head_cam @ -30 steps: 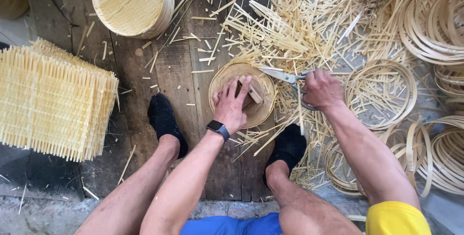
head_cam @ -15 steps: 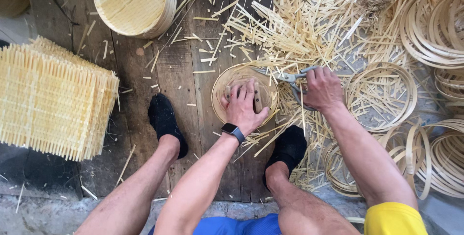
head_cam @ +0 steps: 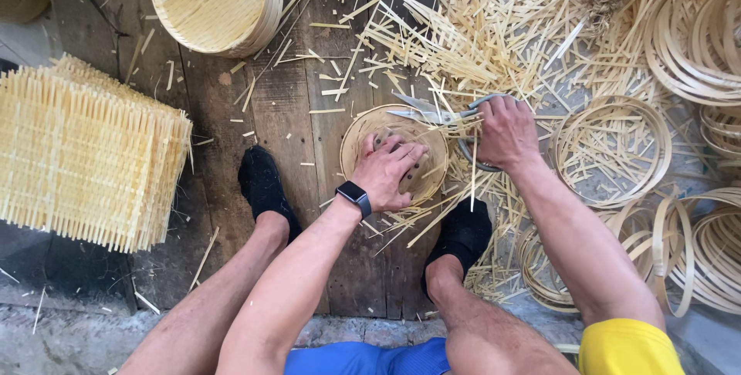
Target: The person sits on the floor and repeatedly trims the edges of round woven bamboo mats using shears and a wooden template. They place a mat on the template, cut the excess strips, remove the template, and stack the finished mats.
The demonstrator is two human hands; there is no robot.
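Observation:
A small round woven bamboo tray (head_cam: 360, 136) lies on the wooden boards between my feet. My left hand (head_cam: 391, 171) presses down on it, fingers spread over the weave, a dark watch on the wrist. My right hand (head_cam: 505, 131) grips the handles of metal shears (head_cam: 429, 112), whose open blades point left across the tray's far rim. Loose bamboo strips stick out from under the tray near my right foot.
A stack of square woven bamboo mats (head_cam: 81, 155) sits at the left. A stack of round woven trays (head_cam: 212, 1) stands at the top. Bamboo hoops (head_cam: 614, 147) and a heap of cut strips (head_cam: 494, 28) fill the right side.
My left hand slid lower on the tray and turned it. My right hand brought the shears left, so the blades now reach over the far rim.

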